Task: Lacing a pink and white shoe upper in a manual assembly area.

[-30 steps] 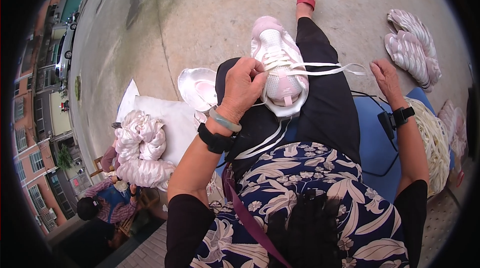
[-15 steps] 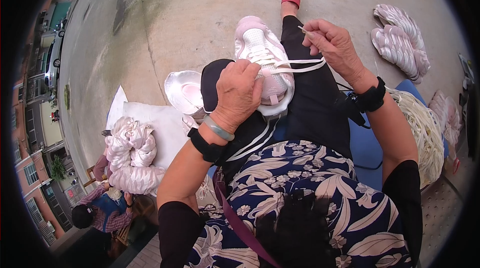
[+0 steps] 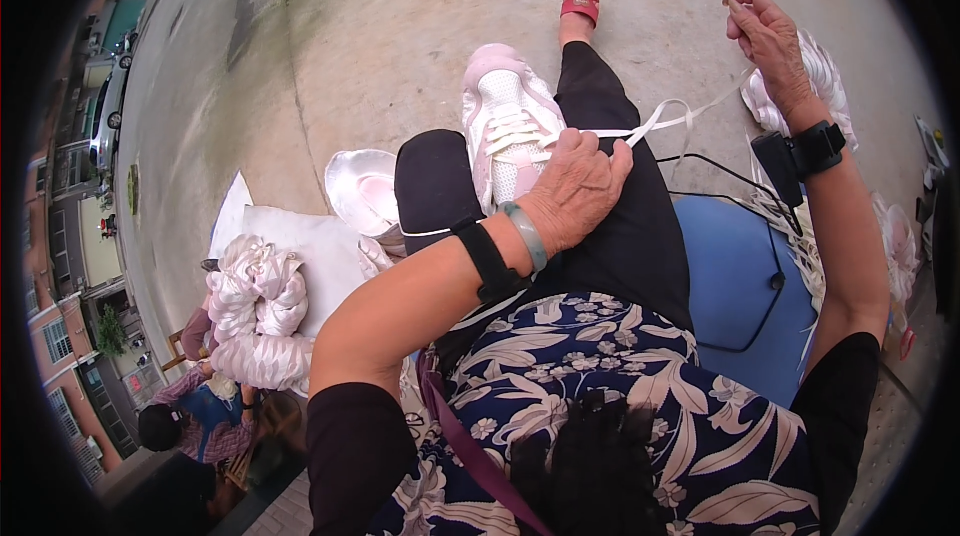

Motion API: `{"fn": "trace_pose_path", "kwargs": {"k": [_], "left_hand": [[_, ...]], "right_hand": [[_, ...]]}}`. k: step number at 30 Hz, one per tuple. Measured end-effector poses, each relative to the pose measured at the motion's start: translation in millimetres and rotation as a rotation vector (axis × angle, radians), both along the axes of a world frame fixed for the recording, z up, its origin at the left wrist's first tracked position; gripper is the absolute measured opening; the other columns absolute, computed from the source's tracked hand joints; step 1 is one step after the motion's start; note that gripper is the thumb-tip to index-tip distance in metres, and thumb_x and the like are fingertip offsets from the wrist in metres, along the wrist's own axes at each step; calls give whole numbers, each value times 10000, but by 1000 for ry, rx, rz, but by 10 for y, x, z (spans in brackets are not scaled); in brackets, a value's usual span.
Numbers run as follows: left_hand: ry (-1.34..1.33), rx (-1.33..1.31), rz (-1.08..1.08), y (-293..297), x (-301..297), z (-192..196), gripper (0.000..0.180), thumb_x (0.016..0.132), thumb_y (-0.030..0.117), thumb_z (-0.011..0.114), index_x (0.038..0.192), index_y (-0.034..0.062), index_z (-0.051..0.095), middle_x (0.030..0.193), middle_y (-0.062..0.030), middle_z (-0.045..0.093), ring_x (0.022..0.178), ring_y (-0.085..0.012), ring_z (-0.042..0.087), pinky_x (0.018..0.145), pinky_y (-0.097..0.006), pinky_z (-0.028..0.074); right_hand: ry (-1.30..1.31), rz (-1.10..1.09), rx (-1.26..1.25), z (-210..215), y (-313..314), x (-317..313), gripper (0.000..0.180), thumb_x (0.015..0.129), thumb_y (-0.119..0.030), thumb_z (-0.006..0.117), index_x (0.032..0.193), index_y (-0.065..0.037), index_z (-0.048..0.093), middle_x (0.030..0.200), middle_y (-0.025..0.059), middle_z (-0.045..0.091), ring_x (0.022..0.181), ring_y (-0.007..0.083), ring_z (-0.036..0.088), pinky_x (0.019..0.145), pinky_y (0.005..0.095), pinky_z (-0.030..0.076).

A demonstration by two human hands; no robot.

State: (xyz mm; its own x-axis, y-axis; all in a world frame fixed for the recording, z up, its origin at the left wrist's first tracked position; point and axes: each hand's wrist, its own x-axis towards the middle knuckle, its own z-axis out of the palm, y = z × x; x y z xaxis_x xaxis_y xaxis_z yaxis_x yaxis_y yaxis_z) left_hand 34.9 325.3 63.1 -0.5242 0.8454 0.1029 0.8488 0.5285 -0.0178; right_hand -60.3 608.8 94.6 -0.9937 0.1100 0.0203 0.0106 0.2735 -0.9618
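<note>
The pink-and-white sneaker lies on my lap, toe pointing far. My left hand presses down on its near end, fingers curled over it. My right hand, raised far right, pinches the tip of the white lace, stretched taut from the shoe.

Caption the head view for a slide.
Left hand steadies a pink sneaker on the lap; right hand pulls its white lace taut.
</note>
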Motion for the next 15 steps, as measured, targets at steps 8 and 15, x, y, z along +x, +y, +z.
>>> {"fn": "trace_pose_path", "kwargs": {"k": [8,15], "left_hand": [[-290,338,-309,651,265,110,119,789,127,520,894,73,509,617,0,479,630,-163,511,621,-304,381],[-283,348,-509,1007,497,163,146,777,137,531,906,71,530,632,3,478,639,-151,499,610,-302,368]], "right_hand": [[98,-135,160,153,565,-352,236,928,-226,536,1114,-94,596,705,-78,470,586,-15,345,488,135,274],[186,-34,129,287,477,-395,232,941,-226,506,1105,-79,577,723,-69,452,616,4,355,524,143,278]]}}
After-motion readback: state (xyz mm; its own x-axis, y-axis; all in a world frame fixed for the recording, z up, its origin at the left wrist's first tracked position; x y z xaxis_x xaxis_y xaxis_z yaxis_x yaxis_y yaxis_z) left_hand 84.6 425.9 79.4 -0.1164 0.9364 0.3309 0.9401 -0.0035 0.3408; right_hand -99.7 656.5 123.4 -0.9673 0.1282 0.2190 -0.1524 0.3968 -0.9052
